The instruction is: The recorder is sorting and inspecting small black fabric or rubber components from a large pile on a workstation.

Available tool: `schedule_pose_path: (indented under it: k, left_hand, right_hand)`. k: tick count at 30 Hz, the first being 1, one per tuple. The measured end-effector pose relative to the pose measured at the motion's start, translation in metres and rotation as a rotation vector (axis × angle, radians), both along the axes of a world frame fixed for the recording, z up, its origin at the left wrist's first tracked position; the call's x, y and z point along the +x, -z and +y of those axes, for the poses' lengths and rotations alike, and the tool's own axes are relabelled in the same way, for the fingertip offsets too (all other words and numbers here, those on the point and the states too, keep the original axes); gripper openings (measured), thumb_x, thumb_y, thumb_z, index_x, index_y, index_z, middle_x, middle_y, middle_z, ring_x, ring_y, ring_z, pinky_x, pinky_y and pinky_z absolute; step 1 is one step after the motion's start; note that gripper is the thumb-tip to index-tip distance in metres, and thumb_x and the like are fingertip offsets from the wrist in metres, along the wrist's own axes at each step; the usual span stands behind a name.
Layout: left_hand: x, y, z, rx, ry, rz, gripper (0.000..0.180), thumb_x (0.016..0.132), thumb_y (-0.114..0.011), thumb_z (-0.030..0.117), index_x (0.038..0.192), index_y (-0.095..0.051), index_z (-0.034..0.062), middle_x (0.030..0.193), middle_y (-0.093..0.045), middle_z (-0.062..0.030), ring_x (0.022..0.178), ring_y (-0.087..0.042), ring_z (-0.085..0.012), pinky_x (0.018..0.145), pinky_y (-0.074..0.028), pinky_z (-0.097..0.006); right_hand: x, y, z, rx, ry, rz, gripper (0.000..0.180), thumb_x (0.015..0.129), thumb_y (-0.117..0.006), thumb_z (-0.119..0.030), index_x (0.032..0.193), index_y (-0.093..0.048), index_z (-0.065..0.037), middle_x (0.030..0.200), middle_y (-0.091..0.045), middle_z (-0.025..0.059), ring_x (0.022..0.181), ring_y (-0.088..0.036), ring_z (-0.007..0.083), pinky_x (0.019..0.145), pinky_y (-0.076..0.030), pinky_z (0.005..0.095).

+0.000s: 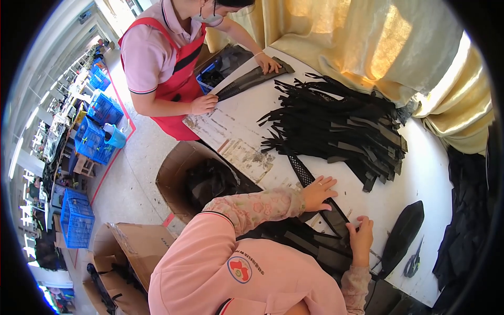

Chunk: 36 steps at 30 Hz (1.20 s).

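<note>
A black fabric strip with a mesh section [300,170] runs slantwise across the white table in front of me. My left hand [318,193] lies flat on it, fingers stretched out and spread. At the strip's near end, my right hand [361,234] has its fingers bent, with thumb and fingertips at the dark edge. More black strips [302,239] lie close to my body, partly hidden by my arm and shirt. Beyond my hands, a large pile of black strips [341,128] spreads over the table, their narrow ends pointing left.
Scissors [412,264] and a long black piece [403,236] lie to the right. Across the table, a co-worker in a red apron [181,68] handles another black strip [252,81]. Cardboard boxes [170,173] stand left; yellow curtains [362,39] hang behind.
</note>
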<state>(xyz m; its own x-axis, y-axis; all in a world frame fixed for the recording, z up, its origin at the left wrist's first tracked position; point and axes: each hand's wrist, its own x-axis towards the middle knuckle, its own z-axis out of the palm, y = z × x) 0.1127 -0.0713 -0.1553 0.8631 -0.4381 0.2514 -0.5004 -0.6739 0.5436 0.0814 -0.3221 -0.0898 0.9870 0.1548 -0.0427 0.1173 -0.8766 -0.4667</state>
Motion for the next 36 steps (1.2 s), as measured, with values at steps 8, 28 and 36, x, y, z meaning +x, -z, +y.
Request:
schedule_pose_path:
  k: [8,28,36]
  left_hand:
    - [0.0,0.001,-0.001,-0.001,-0.027,-0.021,0.05,0.078,-0.07,0.034,0.119,-0.052,0.0127,0.142,-0.035,-0.019,0.134,-0.029,-0.0389,0.111,-0.02,-0.053]
    - [0.025,-0.092,-0.076,-0.388,0.15,0.258,0.023,0.082,-0.059,0.027,0.087,-0.063,0.0048,0.078,-0.064,-0.0176,0.074,-0.061,-0.0347,0.066,-0.047,-0.041]
    - [0.02,-0.09,-0.075,-0.459,0.114,0.307,0.024,0.078,-0.068,0.026,0.082,-0.061,0.0037,0.075,-0.063,-0.0131,0.069,-0.06,-0.0297,0.063,-0.047,-0.037]
  right_hand:
    - [-0.003,0.011,-0.038,0.165,0.066,0.238,0.027,0.068,-0.076,-0.011,0.08,-0.052,-0.003,0.073,-0.053,0.0098,0.067,-0.053,0.0243,0.06,-0.043,0.0327]
    - [-0.018,-0.06,0.04,0.183,0.048,-0.549,0.037,0.081,-0.064,-0.004,0.115,-0.048,-0.003,0.121,-0.048,0.0224,0.111,-0.049,0.039,0.09,-0.042,0.0421]
    - [-0.005,-0.034,0.023,0.348,0.107,-0.45,0.027,0.09,-0.05,-0.001,0.117,-0.049,0.0,0.11,-0.057,0.0215,0.099,-0.058,0.0347,0.086,-0.045,0.0375]
